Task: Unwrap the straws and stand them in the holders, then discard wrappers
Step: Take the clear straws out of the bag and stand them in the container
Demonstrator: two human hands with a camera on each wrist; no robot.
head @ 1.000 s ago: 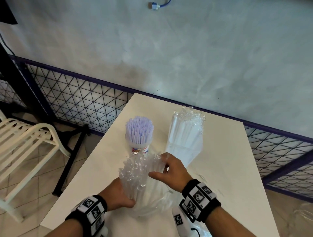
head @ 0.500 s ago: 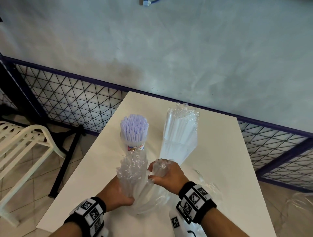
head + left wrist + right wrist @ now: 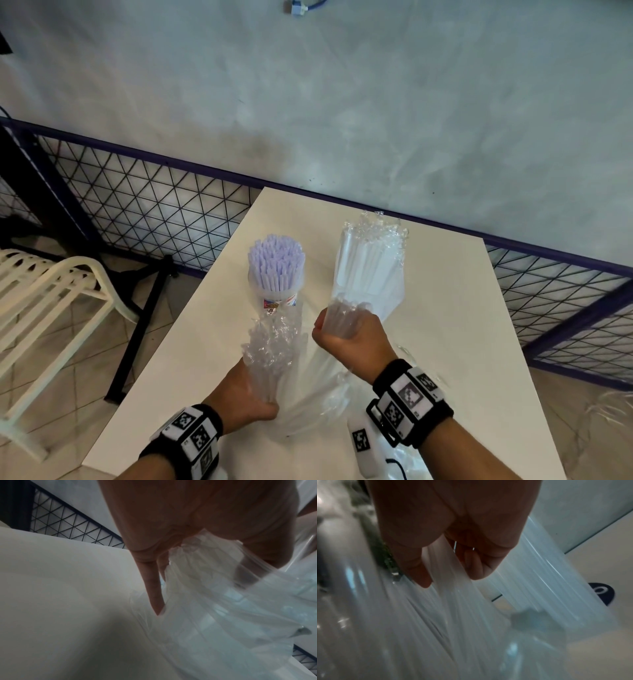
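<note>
My right hand grips a bundle of clear straws near their tops, lifted partly out of a clear plastic wrapper. My left hand clutches that wrapper low down, just above the white table. The right wrist view shows fingers curled round the straws. In the left wrist view the wrapper trails from the left hand. A holder full of pale purple straws stands behind. Another wrapped pack of clear straws stands upright to its right.
A loose wrapper lies at the table's near edge by my right wrist. A purple-framed wire mesh fence runs behind the table below a grey wall. A white plastic chair stands on the tiled floor at the left.
My right hand has closed round the tops of the clear straws and pulled them up and to the right, out of the wrapper. The left hand keeps hold of the wrapper's lower part.
</note>
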